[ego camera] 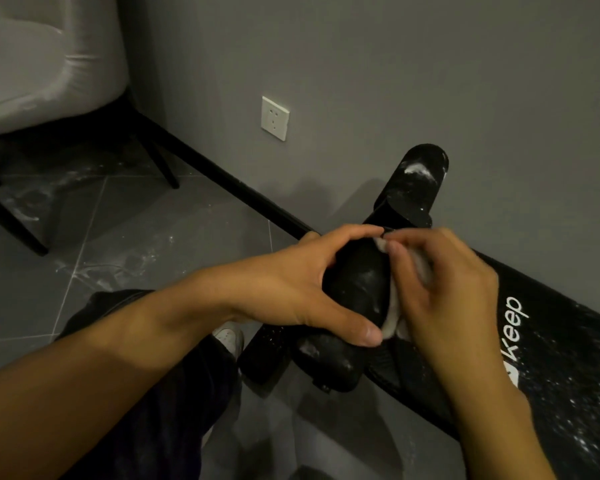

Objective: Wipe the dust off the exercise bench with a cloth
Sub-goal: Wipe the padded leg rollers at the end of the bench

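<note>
Left grip point(302, 289) is curled round a black padded roller point(357, 282) at the end of the exercise bench point(551, 358), while a white fluffy cloth point(392, 318) is pinched by the right grip point(444, 292) and pressed to that roller's side. The bench, long, black and glossy, is laid on grey floor tiles point(118, 237) beside the wall point(395, 81), speckled with white dust.

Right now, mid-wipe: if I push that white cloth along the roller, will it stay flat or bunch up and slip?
Probably floppy: the cloth is crumpled and folds under the right hand. Likely light, since a loose pinch holds it. It may bunch rather than slide, as it lies against the curved roller pad that the left hand grips.
</note>
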### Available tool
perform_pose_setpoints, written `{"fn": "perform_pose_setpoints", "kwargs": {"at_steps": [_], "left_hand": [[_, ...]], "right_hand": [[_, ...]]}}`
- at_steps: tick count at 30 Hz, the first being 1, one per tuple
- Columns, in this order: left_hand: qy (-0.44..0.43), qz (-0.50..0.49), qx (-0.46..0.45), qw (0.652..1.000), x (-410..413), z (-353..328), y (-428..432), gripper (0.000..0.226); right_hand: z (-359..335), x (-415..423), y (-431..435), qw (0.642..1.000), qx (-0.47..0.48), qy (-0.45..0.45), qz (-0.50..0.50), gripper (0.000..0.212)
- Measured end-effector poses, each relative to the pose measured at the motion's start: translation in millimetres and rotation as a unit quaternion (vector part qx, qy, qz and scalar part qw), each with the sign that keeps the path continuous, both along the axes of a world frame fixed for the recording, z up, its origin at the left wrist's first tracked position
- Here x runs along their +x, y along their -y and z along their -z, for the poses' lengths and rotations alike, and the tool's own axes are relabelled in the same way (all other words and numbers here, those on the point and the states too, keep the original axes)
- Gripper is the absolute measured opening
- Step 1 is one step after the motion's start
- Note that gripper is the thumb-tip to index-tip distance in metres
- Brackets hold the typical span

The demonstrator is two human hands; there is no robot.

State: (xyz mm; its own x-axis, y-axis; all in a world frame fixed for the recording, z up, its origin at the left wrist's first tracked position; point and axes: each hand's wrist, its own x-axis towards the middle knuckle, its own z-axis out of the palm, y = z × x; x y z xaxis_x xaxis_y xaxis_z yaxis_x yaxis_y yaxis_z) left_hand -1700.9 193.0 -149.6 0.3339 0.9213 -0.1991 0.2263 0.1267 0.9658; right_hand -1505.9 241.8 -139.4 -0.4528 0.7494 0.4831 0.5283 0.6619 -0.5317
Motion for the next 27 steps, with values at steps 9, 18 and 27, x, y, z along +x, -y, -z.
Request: {"fn": "perform_pose_setpoints", "kwargs": {"at_steps": [9, 18, 27], "left_hand": [[0.005, -0.014, 0.002, 1.0, 0, -1, 1, 0.104], [0.008, -0.035, 0.003, 0.999, -2, -7, 0, 0.097], [-0.045, 0.033, 0.003, 0.998, -11, -9, -3, 0.11]], "right_hand": [[10, 12, 42, 0.998, -0.015, -0.043, -0.048, 0.011], [2, 5, 4, 0.998, -0.041, -0.041, -0.028, 0.011], [24, 13, 47, 0.99, -0.056, -0.126, -0.018, 0.007]]}}
